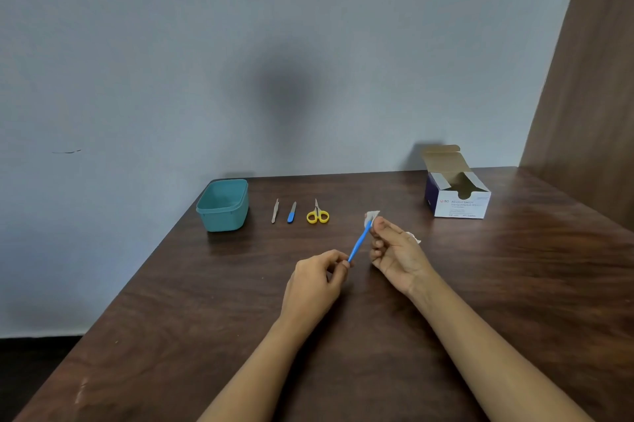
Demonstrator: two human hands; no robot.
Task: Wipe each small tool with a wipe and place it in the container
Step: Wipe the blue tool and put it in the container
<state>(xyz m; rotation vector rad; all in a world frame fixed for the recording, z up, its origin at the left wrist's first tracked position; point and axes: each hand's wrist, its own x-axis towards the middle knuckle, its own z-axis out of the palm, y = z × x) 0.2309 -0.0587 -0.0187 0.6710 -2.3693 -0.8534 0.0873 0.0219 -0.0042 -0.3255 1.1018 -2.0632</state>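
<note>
While the left hand (315, 281) pinches the lower end of a blue tool (358, 243) between thumb and curled fingertips, the right hand (394, 250) pinches a white wipe (371, 217) round the upper end, its other fingers curled in. The tool slants up and to the right, held above the table (514, 284), mid-table in front of the person.

Back row on the table, left to right:
- teal container (224, 205), top open
- tweezers (275, 211)
- blue-handled file (292, 213)
- yellow scissors (318, 214)

Each lies apart from the next. An opened swab box (458, 195) stands far right, near the wall. A scrap of white shows behind the right hand; cannot tell what it is.
</note>
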